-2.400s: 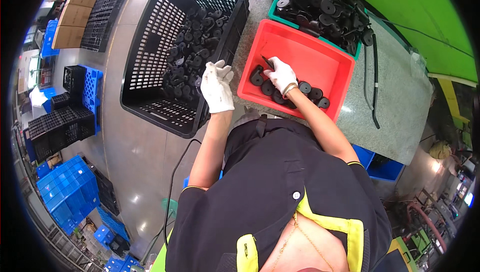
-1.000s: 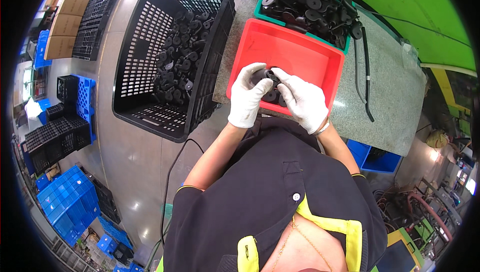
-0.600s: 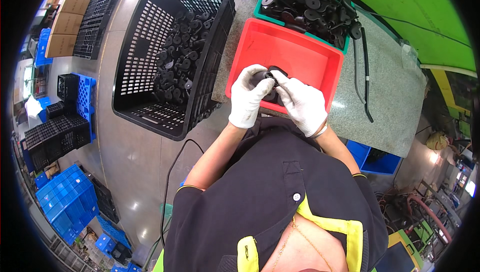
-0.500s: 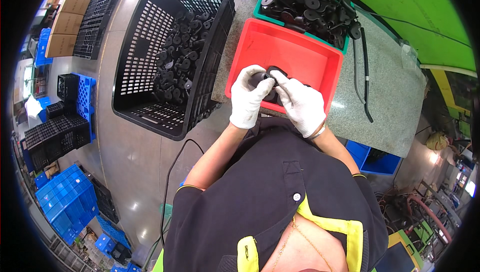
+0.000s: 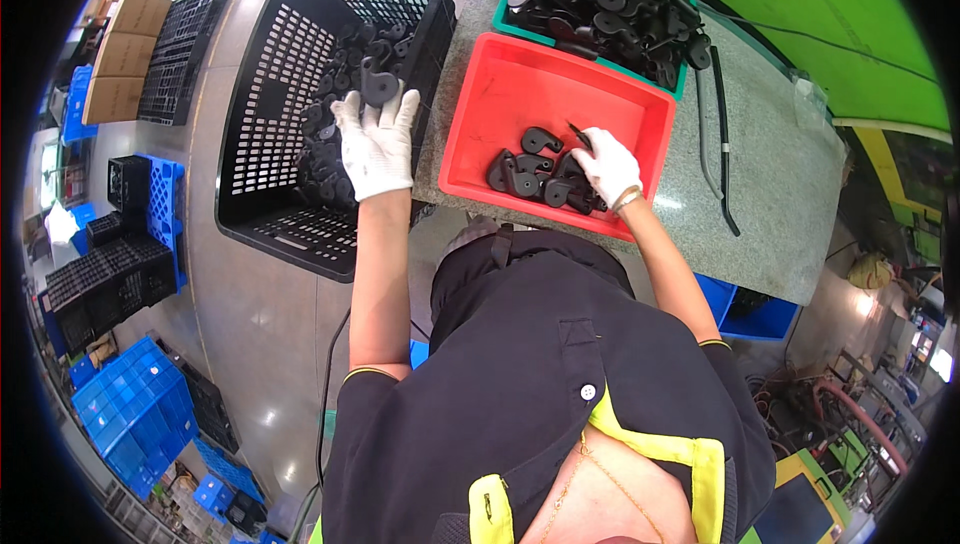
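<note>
My left hand [image 5: 378, 144], in a white glove, reaches over the black crate [image 5: 427, 74] with its fingers spread. Just past the fingertips is a black plastic part [image 5: 381, 90] with a round hub and a curved neck; whether it still touches them I cannot tell. Many similar parts [image 5: 335, 159] are heaped inside the crate. My gloved right hand [image 5: 606, 166] is over the right side of the red tray [image 5: 470, 94], closed round a thin dark pointed tool [image 5: 577, 134] whose tip sticks out. Several black parts [image 5: 527, 182] lie in the tray beside that hand.
A green bin [image 5: 510, 22] piled with black parts stands behind the red tray. Two bent rods [image 5: 728, 149] lie on the grey table [image 5: 775, 214] to the right. A blue bin [image 5: 760, 319] sits below the table edge. Cartons and black pallets stand far left.
My hands were together over the red tray around a black part. The left has swung left over the crate and opened beside a part; the right has stayed over the tray.
</note>
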Demonstrator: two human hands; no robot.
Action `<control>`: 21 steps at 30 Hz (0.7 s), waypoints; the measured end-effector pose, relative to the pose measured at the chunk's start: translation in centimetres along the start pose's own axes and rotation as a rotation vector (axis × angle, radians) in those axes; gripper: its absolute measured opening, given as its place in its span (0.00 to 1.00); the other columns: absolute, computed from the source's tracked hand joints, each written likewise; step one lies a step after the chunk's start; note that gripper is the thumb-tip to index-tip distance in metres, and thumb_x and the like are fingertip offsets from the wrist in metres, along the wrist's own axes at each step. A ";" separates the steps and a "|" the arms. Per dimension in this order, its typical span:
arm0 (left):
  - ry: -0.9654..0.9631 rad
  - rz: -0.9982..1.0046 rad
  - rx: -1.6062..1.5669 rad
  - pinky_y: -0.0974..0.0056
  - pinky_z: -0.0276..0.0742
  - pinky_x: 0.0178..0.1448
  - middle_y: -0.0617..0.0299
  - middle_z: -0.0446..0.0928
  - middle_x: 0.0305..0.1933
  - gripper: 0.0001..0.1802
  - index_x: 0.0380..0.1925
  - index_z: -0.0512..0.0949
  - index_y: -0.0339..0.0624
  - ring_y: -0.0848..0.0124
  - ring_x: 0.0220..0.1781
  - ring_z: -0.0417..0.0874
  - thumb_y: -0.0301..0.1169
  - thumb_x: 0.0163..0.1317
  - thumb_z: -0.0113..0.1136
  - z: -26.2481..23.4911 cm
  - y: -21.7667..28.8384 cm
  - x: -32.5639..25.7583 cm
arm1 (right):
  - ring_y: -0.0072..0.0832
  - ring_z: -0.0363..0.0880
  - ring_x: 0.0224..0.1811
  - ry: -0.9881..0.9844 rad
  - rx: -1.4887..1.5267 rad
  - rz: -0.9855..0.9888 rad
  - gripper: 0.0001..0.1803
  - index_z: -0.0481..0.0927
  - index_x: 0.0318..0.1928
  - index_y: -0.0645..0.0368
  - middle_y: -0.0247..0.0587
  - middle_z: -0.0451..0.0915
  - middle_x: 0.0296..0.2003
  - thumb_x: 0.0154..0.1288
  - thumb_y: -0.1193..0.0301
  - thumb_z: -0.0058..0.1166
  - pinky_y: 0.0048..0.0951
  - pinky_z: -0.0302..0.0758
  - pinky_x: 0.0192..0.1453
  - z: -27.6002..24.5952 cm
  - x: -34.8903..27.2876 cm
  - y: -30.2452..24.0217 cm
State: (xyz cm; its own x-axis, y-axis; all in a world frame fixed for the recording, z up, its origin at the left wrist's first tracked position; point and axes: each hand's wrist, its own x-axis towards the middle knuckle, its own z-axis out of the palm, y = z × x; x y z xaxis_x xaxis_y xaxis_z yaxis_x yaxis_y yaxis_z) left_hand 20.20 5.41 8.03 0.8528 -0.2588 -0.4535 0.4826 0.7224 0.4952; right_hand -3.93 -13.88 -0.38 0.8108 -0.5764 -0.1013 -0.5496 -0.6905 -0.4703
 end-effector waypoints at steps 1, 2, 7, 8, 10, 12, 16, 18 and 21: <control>0.035 0.025 0.009 0.35 0.67 0.62 0.44 0.60 0.64 0.28 0.60 0.58 0.42 0.41 0.64 0.65 0.48 0.68 0.46 0.2 0.2 0.3 | 0.47 0.77 0.43 -0.062 -0.013 -0.002 0.18 0.71 0.49 0.53 0.47 0.76 0.43 0.61 0.59 0.52 0.44 0.75 0.46 0.5 0.5 -0.2; 0.108 0.032 0.041 0.35 0.66 0.63 0.45 0.58 0.65 0.29 0.62 0.58 0.41 0.41 0.65 0.64 0.47 0.69 0.47 0.4 0.0 0.2 | 0.47 0.78 0.44 -0.095 -0.031 0.012 0.19 0.71 0.49 0.54 0.48 0.76 0.43 0.61 0.59 0.53 0.44 0.75 0.47 1.0 0.9 -0.4; -0.052 -0.030 0.159 0.44 0.70 0.63 0.46 0.67 0.57 0.22 0.54 0.65 0.34 0.47 0.59 0.71 0.39 0.68 0.50 -2.2 -2.6 -1.0 | 0.48 0.79 0.42 -0.209 -0.178 0.084 0.19 0.72 0.47 0.56 0.49 0.75 0.46 0.59 0.60 0.53 0.45 0.76 0.47 3.8 2.8 -1.3; -0.139 -0.045 0.242 0.46 0.72 0.61 0.47 0.68 0.55 0.20 0.53 0.66 0.34 0.49 0.58 0.72 0.36 0.68 0.51 -2.9 -3.6 -1.7 | 0.48 0.79 0.41 -0.148 -0.149 0.065 0.18 0.72 0.45 0.56 0.50 0.77 0.44 0.59 0.60 0.53 0.45 0.76 0.45 4.2 2.8 -0.8; -0.187 -0.098 0.440 0.51 0.75 0.58 0.48 0.70 0.53 0.18 0.53 0.67 0.33 0.53 0.57 0.74 0.31 0.66 0.52 -3.4 -5.2 -3.5 | 0.47 0.79 0.41 -0.133 -0.045 0.069 0.18 0.72 0.45 0.56 0.50 0.78 0.42 0.59 0.60 0.53 0.44 0.76 0.45 3.2 2.6 -1.4; -0.178 -0.177 0.678 0.57 0.77 0.55 0.50 0.70 0.53 0.19 0.54 0.68 0.33 0.59 0.56 0.75 0.27 0.64 0.54 -3.1 -6.5 -5.1 | 0.45 0.80 0.41 -0.110 0.132 0.102 0.18 0.72 0.46 0.57 0.49 0.80 0.39 0.59 0.61 0.54 0.42 0.75 0.44 0.7 2.0 -3.1; -0.402 -0.007 1.133 0.63 0.74 0.55 0.53 0.73 0.53 0.24 0.54 0.71 0.37 0.65 0.51 0.77 0.32 0.59 0.61 -4.2 -8.4 -6.7 | 0.43 0.80 0.42 -0.061 0.399 -0.001 0.21 0.75 0.49 0.58 0.47 0.80 0.41 0.58 0.61 0.56 0.37 0.75 0.47 -2.6 0.6 -6.1; -0.461 0.061 1.284 0.62 0.74 0.55 0.53 0.73 0.50 0.23 0.52 0.74 0.42 0.63 0.50 0.78 0.35 0.55 0.65 -4.0 -8.7 -6.9 | 0.42 0.80 0.43 -0.046 0.430 -0.037 0.20 0.75 0.49 0.59 0.47 0.80 0.42 0.59 0.62 0.56 0.36 0.76 0.48 -4.1 -0.1 -7.3; -0.504 -0.125 1.198 0.64 0.76 0.52 0.54 0.74 0.49 0.21 0.51 0.74 0.41 0.68 0.47 0.78 0.33 0.57 0.64 -4.3 -8.5 -6.3 | 0.39 0.81 0.44 -0.019 0.486 -0.102 0.19 0.75 0.50 0.58 0.45 0.80 0.42 0.59 0.66 0.56 0.33 0.76 0.49 -5.5 -0.6 -8.5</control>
State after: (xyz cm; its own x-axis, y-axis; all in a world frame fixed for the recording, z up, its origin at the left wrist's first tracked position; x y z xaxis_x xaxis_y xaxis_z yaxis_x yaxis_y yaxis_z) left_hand 9.86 3.68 3.55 0.6441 -0.6811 -0.3480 0.2176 -0.2730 0.9371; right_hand -0.87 -10.05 8.50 0.8614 -0.5056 -0.0475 -0.3139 -0.4565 -0.8325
